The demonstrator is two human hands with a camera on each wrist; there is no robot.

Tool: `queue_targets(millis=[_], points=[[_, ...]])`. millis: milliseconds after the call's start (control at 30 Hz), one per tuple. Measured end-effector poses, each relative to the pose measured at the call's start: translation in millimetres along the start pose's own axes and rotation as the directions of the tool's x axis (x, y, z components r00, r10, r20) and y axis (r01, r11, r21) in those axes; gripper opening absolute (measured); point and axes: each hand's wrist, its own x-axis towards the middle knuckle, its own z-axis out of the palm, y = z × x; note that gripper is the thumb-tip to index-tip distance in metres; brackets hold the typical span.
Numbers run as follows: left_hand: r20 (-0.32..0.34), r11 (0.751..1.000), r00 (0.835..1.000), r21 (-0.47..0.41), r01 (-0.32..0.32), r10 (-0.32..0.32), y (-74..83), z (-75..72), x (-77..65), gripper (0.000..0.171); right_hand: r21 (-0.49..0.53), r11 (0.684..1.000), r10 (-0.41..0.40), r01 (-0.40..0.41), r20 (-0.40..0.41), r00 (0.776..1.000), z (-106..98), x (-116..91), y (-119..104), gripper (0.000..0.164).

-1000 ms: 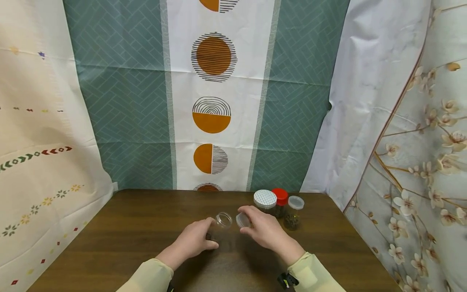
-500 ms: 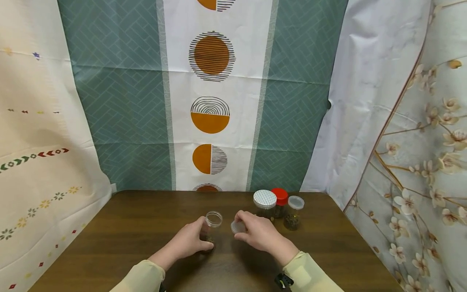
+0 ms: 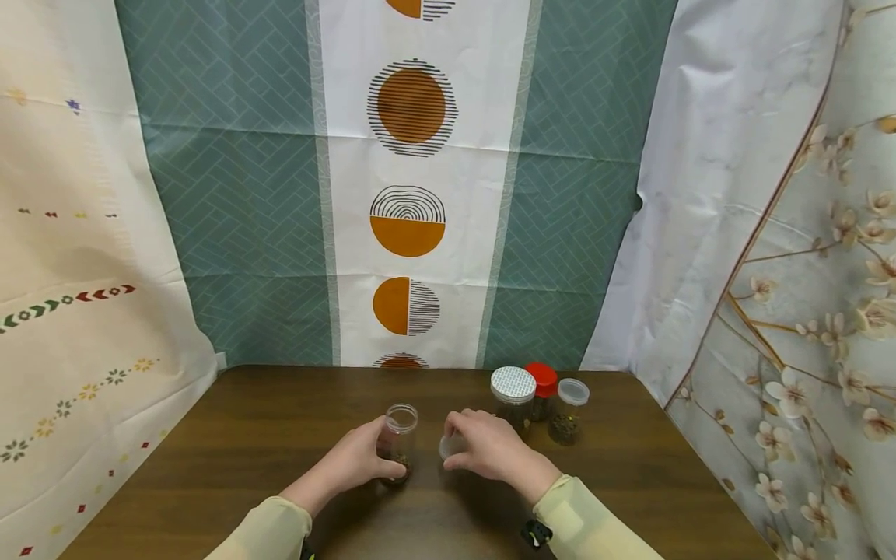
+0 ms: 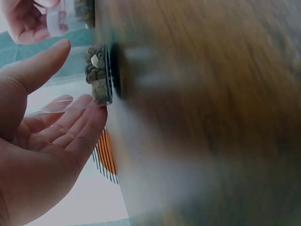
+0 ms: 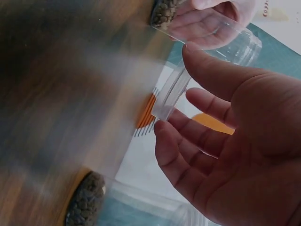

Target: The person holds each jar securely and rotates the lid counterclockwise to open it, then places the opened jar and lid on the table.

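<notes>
My left hand [image 3: 357,460] grips an uncapped clear plastic jar [image 3: 402,437] around its side. Dark brown pellets [image 4: 97,75] cover the bottom of that jar. It stands upright at the table surface; whether its base touches the wood I cannot tell. Just to its right, my right hand [image 3: 490,447] pinches a translucent lid [image 5: 171,93] by its edge between thumb and fingers. The lid is tilted and apart from the jar's mouth. In the head view the right fingers hide part of the lid.
Behind my right hand stand a jar with a white patterned lid [image 3: 513,383], a red-lidded jar [image 3: 542,381] and a clear-lidded jar [image 3: 565,424]. They sit close together on the brown wooden table [image 3: 294,404]. Patterned cloth [image 3: 245,233] hangs behind.
My left hand has moved slightly left with the jar, which has become more upright. The right hand has shifted a little left and down with the lid.
</notes>
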Motion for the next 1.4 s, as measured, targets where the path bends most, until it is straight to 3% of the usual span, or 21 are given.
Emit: queue_targets(millis=[300,567,900,1167,1400], points=[[-0.061,0.998,0.997,0.041,0.057,-0.054,-12.4,-12.1,-2.2,0.051,-0.041,0.998,-0.041,0.042,0.035,0.999,11,21,-7,0.037],[-0.161,0.988,0.979,0.067,0.141,-0.129,-24.8,-21.7,-6.6,0.057,-0.106,0.992,-0.059,0.065,0.054,0.997,20,42,-14,0.037],[-0.212,0.986,0.972,0.112,0.127,-0.101,-40.4,-33.5,-0.8,0.05,-0.142,0.988,-0.059,0.066,0.056,0.997,30,70,-25,0.035],[-0.257,0.975,0.958,0.144,0.168,-0.127,-49.2,-46.8,0.3,0.051,-0.131,0.99,-0.043,0.049,0.051,0.998,39,94,-29,0.036],[-0.279,0.973,0.952,0.152,0.172,-0.124,-56.6,-41.6,0.6,0.049,-0.17,0.985,-0.035,0.04,0.035,0.999,60,102,-32,0.037]])
